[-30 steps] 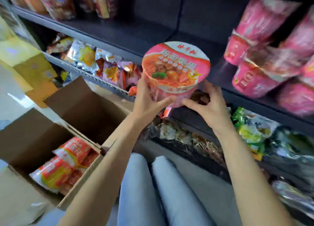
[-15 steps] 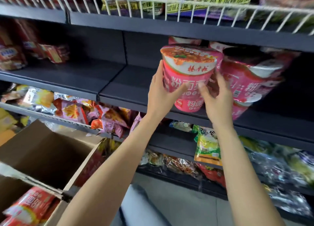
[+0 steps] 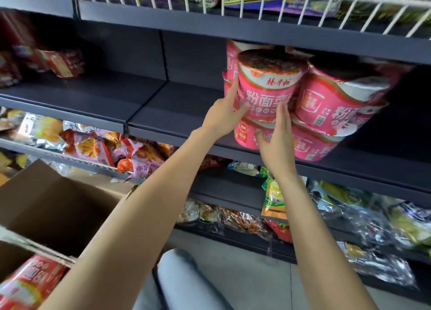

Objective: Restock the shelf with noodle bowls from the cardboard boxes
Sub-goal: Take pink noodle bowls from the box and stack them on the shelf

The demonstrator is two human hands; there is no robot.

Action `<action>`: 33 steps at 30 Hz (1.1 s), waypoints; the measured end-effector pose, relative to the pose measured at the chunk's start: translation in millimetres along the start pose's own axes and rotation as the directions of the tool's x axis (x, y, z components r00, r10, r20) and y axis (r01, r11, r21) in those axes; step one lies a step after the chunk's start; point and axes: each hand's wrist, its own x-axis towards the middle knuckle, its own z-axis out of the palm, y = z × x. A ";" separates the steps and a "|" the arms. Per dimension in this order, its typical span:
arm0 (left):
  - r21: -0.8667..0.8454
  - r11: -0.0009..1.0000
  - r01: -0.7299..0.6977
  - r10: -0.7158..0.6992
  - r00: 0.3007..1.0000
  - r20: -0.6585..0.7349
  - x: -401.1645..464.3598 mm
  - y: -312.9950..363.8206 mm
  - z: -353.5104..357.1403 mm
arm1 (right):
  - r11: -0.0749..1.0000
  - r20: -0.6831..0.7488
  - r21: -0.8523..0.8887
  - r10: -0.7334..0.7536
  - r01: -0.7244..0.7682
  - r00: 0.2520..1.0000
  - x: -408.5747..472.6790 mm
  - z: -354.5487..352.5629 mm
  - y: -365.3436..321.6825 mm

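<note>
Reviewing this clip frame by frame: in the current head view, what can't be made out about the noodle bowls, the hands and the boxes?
- Bowls behind the front noodle bowl: head view, hidden by it; count unclear.
- Right hand grip: seen from the back, so contact with the lower bowl is unclear.
- Left hand: whether its fingers curl behind the bowl is hidden.
- Cardboard box: cut off by the left edge.
- Right-hand bowls: blurred print.

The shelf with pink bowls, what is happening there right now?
A person is restocking the shelf with noodle bowls. Both hands are on one pink bowl, which sits on top of another bowl beside two more stacked ones. The left hand touches its left side and the right hand rests on its front, fingers fairly straight. An open box stands at lower left, with more packs in a second box.
</note>
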 end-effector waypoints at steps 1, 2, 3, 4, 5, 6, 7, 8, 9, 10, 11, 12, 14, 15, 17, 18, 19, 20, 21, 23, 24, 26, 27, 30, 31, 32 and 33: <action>0.083 0.995 -0.050 0.050 0.999 0.010 -7.1 -6.5 -7.0 | 0.999 -0.023 -0.036 -0.012 0.011 1.000 -4.0 0.4 -1.1; 0.154 0.984 -0.086 0.088 0.996 -0.005 -17.9 -15.5 -13.3 | 0.997 -0.065 -0.062 -0.048 0.044 0.997 -9.7 1.5 -3.2; 0.184 0.976 -0.113 0.122 0.992 -0.038 -32.4 -26.2 -19.2 | 0.992 -0.113 -0.072 -0.115 0.107 0.987 -16.9 3.6 -6.9; 0.187 0.975 -0.123 0.140 0.987 -0.079 -50.0 -39.4 -25.4 | 0.979 -0.146 -0.071 -0.198 0.190 0.969 -24.9 8.4 -11.9; 0.180 0.977 -0.117 0.141 0.982 -0.127 -70.1 -54.3 -32.4 | 0.960 -0.145 -0.060 -0.278 0.272 0.950 -32.8 15.5 -18.1; 0.178 0.979 -0.095 0.127 0.975 -0.183 -92.0 -69.5 -40.6 | 0.940 -0.111 -0.036 -0.343 0.341 0.933 -40.2 25.3 -24.5; 0.185 0.981 -0.059 0.104 0.965 -0.239 -113.8 -87.7 -49.3 | 0.921 -0.048 0.000 -0.389 0.390 0.920 -46.8 37.2 -32.5; 0.191 0.982 -0.009 0.064 0.955 -0.288 -136.1 -105.8 -59.8 | 0.907 0.035 0.048 -0.420 0.418 0.907 -51.8 51.7 -41.4; 0.177 0.982 0.060 0.001 0.945 -0.327 -157.9 -124.5 -71.3 | 0.896 0.132 0.096 -0.444 0.435 0.886 -55.3 68.3 -52.3; 0.149 0.979 0.137 -0.075 0.929 -0.361 -179.9 -143.1 -83.0 | 0.885 0.236 0.139 -0.466 0.445 0.853 -57.4 88.1 -63.9; 0.117 0.970 0.211 -0.150 0.907 -0.394 -201.1 -162.4 -94.8 | 0.873 0.342 0.176 -0.488 0.455 0.803 -58.8 110.9 -76.4; 0.089 0.955 0.282 -0.220 0.878 -0.424 -221.3 -180.7 -106.4 | 0.861 0.443 0.214 -0.506 0.460 0.740 -59.5 136.1 -89.4; 0.051 0.901 0.430 -0.359 0.809 -0.466 -257.9 -220.5 -126.1 | 0.846 0.625 0.295 -0.522 0.444 0.580 -61.7 192.6 -115.3; 0.054 0.861 0.505 -0.422 0.770 -0.479 -274.1 -241.6 -133.7 | 0.839 0.698 0.322 -0.523 0.438 0.488 -63.5 222.2 -127.6; 0.080 0.768 0.635 -0.525 0.696 -0.490 -302.0 -281.3 -143.2 | 0.831 0.802 0.350 -0.505 0.433 0.319 -68.6 285.5 -147.4; 0.099 0.721 0.686 -0.568 0.667 -0.483 -313.9 -301.2 -145.1 | 0.831 0.836 0.359 -0.489 0.425 0.250 -72.0 318.3 -155.2; 0.135 0.677 0.724 -0.600 0.648 -0.470 -324.1 -321.8 -145.3 | 0.827 0.859 0.364 -0.475 0.428 0.189 -76.1 351.7 -161.4; 0.182 0.632 0.753 -0.627 0.635 -0.451 -333.1 -342.9 -144.2 | 0.817 0.879 0.359 -0.459 0.451 0.131 -80.7 386.0 -165.7; 0.225 0.582 0.782 -0.659 0.615 -0.433 -341.0 -365.5 -142.9 | 0.796 0.897 0.347 -0.436 0.496 0.071 -86.0 420.0 -168.9; 0.259 0.471 0.843 -0.723 0.538 -0.433 -355.9 -410.8 -140.6 | 0.714 0.925 0.328 -0.375 0.619 -0.058 -101.0 487.3 -168.9; 0.259 0.422 0.869 -0.745 0.495 -0.446 -362.5 -432.1 -139.7 | 0.653 0.930 0.337 -0.343 0.678 -0.131 -110.2 519.4 -166.0; 0.264 0.342 0.902 -0.771 0.430 -0.469 -374.0 -469.3 -137.2 | 0.497 0.925 0.373 -0.265 0.784 -0.272 -131.4 577.1 -155.4; 0.274 0.312 0.910 -0.778 0.410 -0.476 -379.3 -484.3 -136.0 | 0.406 0.916 0.397 -0.227 0.823 -0.330 -141.9 602.5 -148.0; 0.299 0.292 0.909 -0.781 0.407 -0.474 -392.3 -513.5 -130.3 | 0.220 0.893 0.450 -0.124 0.866 -0.432 -164.4 666.1 -122.1; 0.295 0.314 0.902 -0.765 0.424 -0.484 -396.2 -518.8 -127.7 | 0.218 0.898 0.439 -0.089 0.871 -0.431 -168.6 683.9 -111.6; 0.291 0.339 0.895 -0.741 0.444 -0.503 -399.8 -521.5 -125.2 | 0.231 0.908 0.416 -0.046 0.879 -0.417 -172.3 700.1 -98.4; 0.292 0.360 0.886 -0.713 0.463 -0.526 -403.0 -523.1 -123.0 | 0.268 0.920 0.376 0.009 0.887 -0.392 -175.8 713.2 -85.1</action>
